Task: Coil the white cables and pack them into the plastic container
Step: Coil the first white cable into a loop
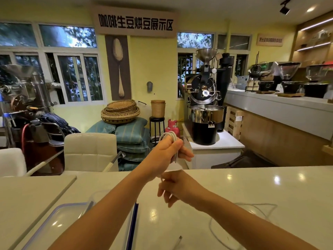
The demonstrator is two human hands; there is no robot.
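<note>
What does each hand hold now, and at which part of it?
The left hand grips the coiled white cable round its lower half, with the loops standing above the fist. The right hand is blurred; whether it holds anything cannot be told.

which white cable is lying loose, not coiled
The loose cable sprawled on the counter by the right forearm; the coiled cable is gripped in the left hand.

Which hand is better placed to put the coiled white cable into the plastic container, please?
Probably the left: the left hand grips the coiled cable, and the container lies under that forearm; the right hand is farther from it.
</note>
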